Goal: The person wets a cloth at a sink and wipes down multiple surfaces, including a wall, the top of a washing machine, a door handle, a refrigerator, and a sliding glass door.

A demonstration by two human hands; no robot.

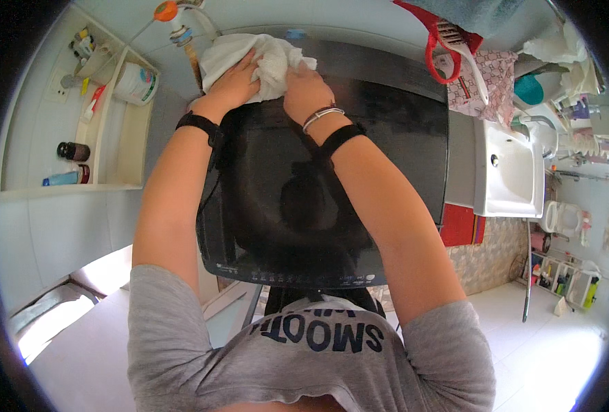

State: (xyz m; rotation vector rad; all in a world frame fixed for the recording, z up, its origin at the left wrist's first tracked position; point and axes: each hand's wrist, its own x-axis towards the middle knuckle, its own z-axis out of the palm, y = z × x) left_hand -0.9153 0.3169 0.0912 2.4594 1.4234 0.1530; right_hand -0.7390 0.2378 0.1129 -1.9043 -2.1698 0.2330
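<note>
A bunched white cloth (266, 62) lies at the back left corner of a washing machine's dark glossy lid (294, 170). On the cloth's left part, my left hand (240, 80) holds it down with the fingers pressed into the folds. My right hand (308, 92) grips the cloth's right end with curled fingers. Both arms reach forward over the lid, each with a black band at the wrist. The underside of the cloth and some fingertips are hidden. Along the lid's near edge runs a control panel (294, 277) with small markings.
Left, a wall shelf (121, 110) holds a white tub (136, 84) and bottles. An orange-handled tap (166, 11) is close behind the cloth. At right hang a red-handled item (442, 56), a white comb (472, 67) and a patterned pink bag (482, 85), above a white washbasin (513, 175).
</note>
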